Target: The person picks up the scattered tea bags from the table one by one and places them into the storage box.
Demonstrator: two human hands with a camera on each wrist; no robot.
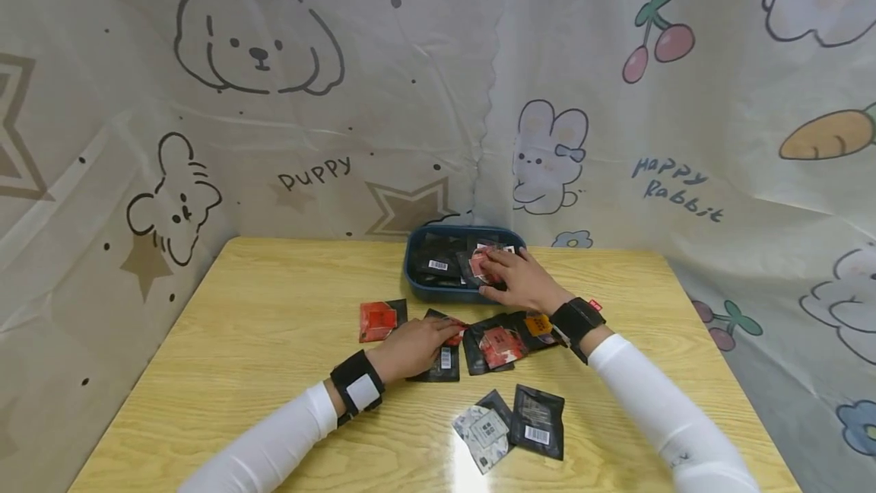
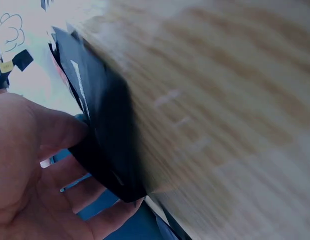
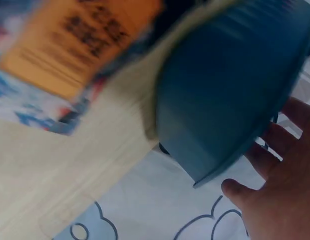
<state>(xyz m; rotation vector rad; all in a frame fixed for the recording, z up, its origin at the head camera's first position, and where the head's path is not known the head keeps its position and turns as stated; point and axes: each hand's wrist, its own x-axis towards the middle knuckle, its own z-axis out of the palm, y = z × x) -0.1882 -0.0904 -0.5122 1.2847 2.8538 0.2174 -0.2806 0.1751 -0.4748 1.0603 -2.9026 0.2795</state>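
My left hand is over a black packet with a white barcode label on the table. In the left wrist view, thumb and fingers of the left hand pinch the black packet by its edge. A red-patterned part shows beside those fingertips. At the blue basket, my right hand reaches over the rim, fingers extended and thumb apart. Its fingertips touch a red-and-black packet lying on other black packets inside. In the right wrist view, the basket wall hides the right hand's fingertips.
A red-and-black packet lies left of the left hand. To its right are another red-and-black packet and an orange-labelled one. Nearer the front lie a grey-white packet and a black packet. Patterned cloth hangs behind the table.
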